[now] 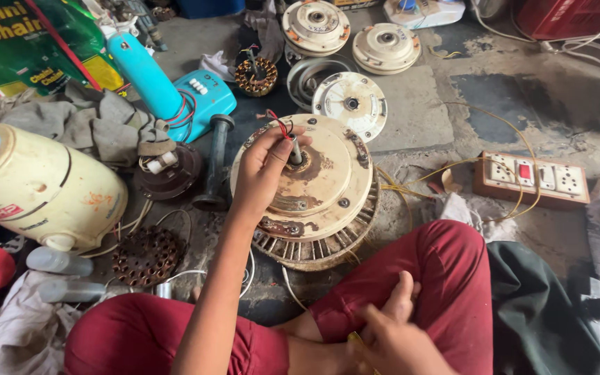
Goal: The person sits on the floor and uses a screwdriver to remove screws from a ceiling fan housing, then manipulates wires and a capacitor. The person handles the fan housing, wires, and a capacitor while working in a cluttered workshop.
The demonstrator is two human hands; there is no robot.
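- The left hand (262, 170) was closed around the steel shaft (296, 150) at the centre of a rusty ceiling fan motor (310, 191), and the red wires (278, 123) passed just above its fingers.
- The motor stood tilted on the workshop floor (411, 111), just in front of the person's knees, leaning against nothing firm.
- The right hand (394, 333) rested near the lap, curled on something thin and yellowish, perhaps a wire; the view cut it off.
- The motor could roll or tip if the grip slipped, because only one hand steadied it.
- The wires could be pinched against the shaft.
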